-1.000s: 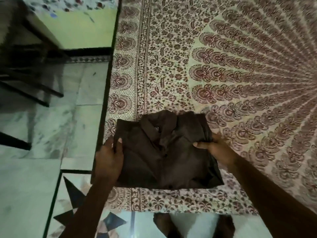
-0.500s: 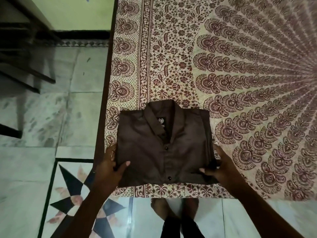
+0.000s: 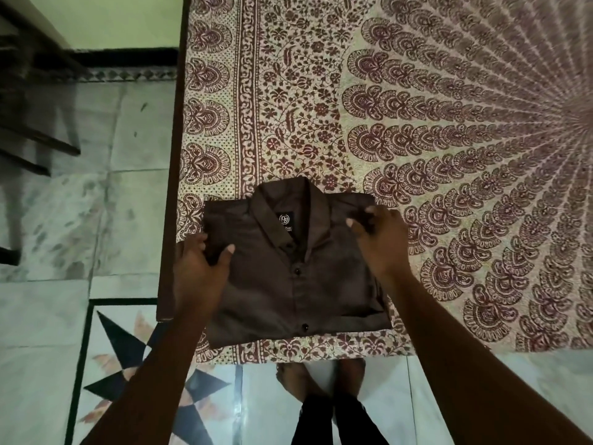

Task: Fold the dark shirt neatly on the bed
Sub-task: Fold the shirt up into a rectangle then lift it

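Pinching the left edge of the dark shirt (image 3: 282,293) with the left hand (image 3: 199,271), thumb flat on top of the cloth and fingers (image 3: 199,245) curled round the side. Same deal with the right hand (image 3: 382,242): up at the far right shoulder corner, thumb and fingertips (image 3: 370,211) bent in and nipping a bit of fabric there. So, both hands closed on the shirt.

Shirt itself already folded into a tidy rectangle, front side up, lying on the bed (image 3: 449,316) right at the near left corner, close to the near edge and to the dark wooden bed frame (image 3: 170,203) along the left side. At the far end, the collar (image 3: 272,200), pointing away, with a small black label (image 3: 285,220) showing inside it; can't read the lettering properly. Two dark buttons (image 3: 296,271) down the placket, one around the middle and one near the bottom hem.

Under it all, a cream bedspread (image 3: 321,107) printed in maroon, floral border on the left and a big fan of paisley shapes radiating from the far right. Beyond the bed, pale marbled floor tiles (image 3: 96,194) with a black star inlay (image 3: 125,345) near the left forearm. Bare feet (image 3: 293,377) on the floor just below the near edge of the bed. Some dark furniture legs (image 3: 35,136) at the far left, blurry, can't tell what exactly.
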Motion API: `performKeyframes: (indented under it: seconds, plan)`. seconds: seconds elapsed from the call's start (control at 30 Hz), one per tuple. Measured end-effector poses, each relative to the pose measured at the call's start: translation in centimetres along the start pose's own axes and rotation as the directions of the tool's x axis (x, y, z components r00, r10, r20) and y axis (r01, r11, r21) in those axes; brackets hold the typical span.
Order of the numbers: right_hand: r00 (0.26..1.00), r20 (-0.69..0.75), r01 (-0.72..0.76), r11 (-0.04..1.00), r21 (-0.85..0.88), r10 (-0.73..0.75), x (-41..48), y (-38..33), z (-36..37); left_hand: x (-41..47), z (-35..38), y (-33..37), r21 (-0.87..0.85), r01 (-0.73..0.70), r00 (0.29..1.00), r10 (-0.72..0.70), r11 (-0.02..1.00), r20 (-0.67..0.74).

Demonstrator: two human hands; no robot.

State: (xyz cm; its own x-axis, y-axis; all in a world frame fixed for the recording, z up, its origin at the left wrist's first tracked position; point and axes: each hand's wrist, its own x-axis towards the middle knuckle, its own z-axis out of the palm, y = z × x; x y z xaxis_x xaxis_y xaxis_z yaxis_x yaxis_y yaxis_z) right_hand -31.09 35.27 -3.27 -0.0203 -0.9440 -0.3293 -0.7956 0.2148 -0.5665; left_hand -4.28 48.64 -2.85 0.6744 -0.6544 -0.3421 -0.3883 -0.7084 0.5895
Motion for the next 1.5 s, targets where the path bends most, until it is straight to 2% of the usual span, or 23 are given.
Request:
performKeyframes:
  seconds: [0.1, 0.17, 0.3, 0.4, 0.47, 0.53, 0.57, 0.63, 0.7, 0.77, 0.8, 0.9, 0.97, 1.0, 1.1, 1.17, 1.2, 1.3, 1.33, 1.4, 1.47, 1.5]
  plan:
    - [0.984, 0.137, -0.121, 0.992, 0.043, 0.114, 1.8, -1.7, 0.5, 1.1, 0.1, 1.2, -0.141, 0.125, 0.991, -0.131, 0.982, -0.032]
    - [0.973, 0.151, -0.189, 0.979, 0.071, 0.177, 2.2, -1.9, 0.0, 1.2, -0.2, 1.4, -0.228, 0.149, 0.986, -0.163, 0.962, -0.045]
    - [0.989, 0.044, -0.143, 0.978, 0.154, 0.138, 2.1, -1.3, -0.7, 1.6, -0.1, 1.3, -0.225, 0.057, 0.995, -0.073, 0.973, -0.062]
    - [0.993, 0.019, -0.121, 0.984, 0.131, 0.119, 2.3, -0.6, 0.1, 3.1, 0.5, 0.8, -0.176, 0.015, 0.997, -0.028, 0.984, -0.072]
    - [0.994, -0.037, -0.104, 0.992, 0.069, 0.106, 2.2, -0.3, 0.7, 3.3, 0.9, 0.3, -0.021, -0.071, 0.991, 0.068, 0.997, -0.113]
    - [0.983, -0.182, 0.015, 0.996, -0.086, -0.030, 0.6, -0.2, 1.2, 2.2, 1.2, 0.2, 0.240, -0.218, 0.943, 0.267, 0.946, -0.197]
    - [0.962, -0.241, 0.088, 0.982, -0.169, -0.128, -0.7, -0.1, 1.6, 1.2, 1.2, 0.3, 0.305, -0.310, 0.904, 0.378, 0.901, -0.198]
    - [0.930, -0.224, 0.230, 0.939, -0.257, -0.290, -4.5, 0.2, 2.3, -0.8, 1.5, 0.0, 0.350, -0.462, 0.862, 0.506, 0.815, -0.040]
    - [0.939, -0.020, 0.320, 0.892, -0.318, -0.344, -8.2, 1.5, 3.4, -2.0, 2.4, -1.6, 0.424, -0.539, 0.839, 0.511, 0.728, 0.189]
    - [0.909, 0.202, 0.418, 0.795, -0.439, -0.366, -10.4, 4.1, 4.5, -2.1, 3.2, -3.5, 0.470, -0.561, 0.827, 0.489, 0.682, 0.277]
    - [0.898, 0.256, 0.440, 0.753, -0.490, -0.359, -10.8, 5.5, 4.7, -1.9, 3.4, -4.1, 0.475, -0.552, 0.834, 0.469, 0.686, 0.291]
    - [0.957, 0.206, 0.287, 0.786, -0.547, -0.206, -9.8, 7.4, 4.0, -1.4, 3.9, -4.2, 0.510, -0.533, 0.846, 0.434, 0.675, 0.310]
    - [0.978, 0.126, 0.207, 0.817, -0.538, -0.165, -8.6, 6.8, 3.2, -1.4, 3.8, -3.4, 0.537, -0.517, 0.855, 0.439, 0.667, 0.277]
    - [0.974, 0.099, 0.224, 0.821, -0.525, -0.202, -7.8, 5.9, 2.8, -1.4, 3.7, -2.8, 0.542, -0.514, 0.854, 0.453, 0.665, 0.255]
    - [0.893, 0.146, 0.442, 0.770, -0.461, -0.426, -4.2, 3.4, 2.5, -0.3, 3.7, -1.7, 0.526, -0.494, 0.863, 0.462, 0.693, 0.202]
    - [0.850, 0.217, 0.525, 0.732, -0.434, -0.480, -1.5, 2.7, 3.1, 0.7, 4.0, -1.6, 0.514, -0.465, 0.884, 0.409, 0.721, 0.227]
    - [0.862, 0.230, 0.507, 0.747, -0.431, -0.452, -0.4, 2.8, 3.2, 1.1, 4.2, -1.6, 0.523, -0.460, 0.888, 0.387, 0.718, 0.249]
    - [0.942, 0.222, 0.322, 0.856, -0.405, -0.250, 1.4, 3.7, 2.5, 1.5, 3.9, -0.9, 0.520, -0.456, 0.890, 0.363, 0.722, 0.277]
    - [0.950, 0.219, 0.295, 0.875, -0.384, -0.224, 1.2, 3.7, 1.9, 1.2, 3.7, -0.4, 0.485, -0.444, 0.896, 0.357, 0.754, 0.265]
    - [0.948, 0.170, 0.312, 0.893, -0.323, -0.270, -0.5, 2.9, -0.3, -0.7, 2.9, 1.7, 0.339, -0.402, 0.913, 0.345, 0.851, 0.217]
    - [0.936, 0.055, 0.352, 0.926, -0.133, -0.348, -3.5, 0.9, -3.6, -3.2, 1.0, 4.5, 0.099, -0.285, 0.951, 0.267, 0.953, 0.157]
    - [0.939, -0.027, 0.343, 0.939, 0.011, -0.343, -5.2, -0.1, -5.1, -4.8, 0.1, 6.0, -0.003, -0.249, 0.962, 0.248, 0.968, 0.116]
